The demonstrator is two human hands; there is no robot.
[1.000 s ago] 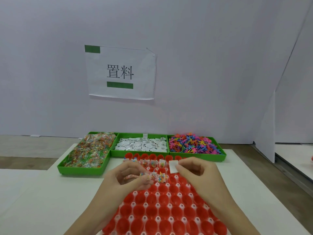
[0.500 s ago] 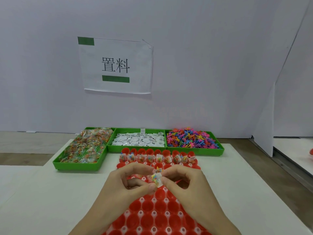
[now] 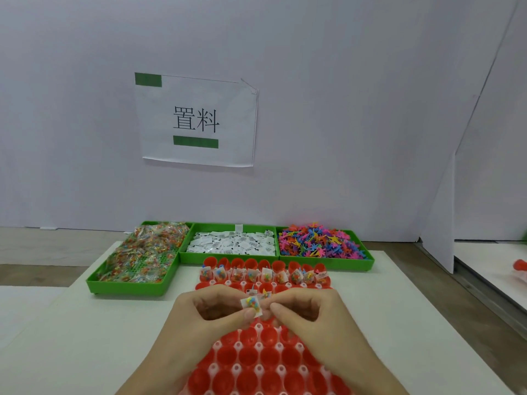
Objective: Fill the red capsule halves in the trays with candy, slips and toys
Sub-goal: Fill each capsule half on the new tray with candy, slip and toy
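Head view: both hands, left [image 3: 211, 312] and right [image 3: 310, 312], pinch candy packet [image 3: 251, 305] between them.

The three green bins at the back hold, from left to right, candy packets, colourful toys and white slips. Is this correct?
Not quite: the order of the last two is swapped. In the head view, the left bin holds candy packets, the middle bin holds white slips, and the right bin holds the colourful toys. The rest is right: three green bins stand at the back.

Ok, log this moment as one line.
left hand: pinches candy packet | right hand: fingers curled at packet | over red capsule tray | far row filled
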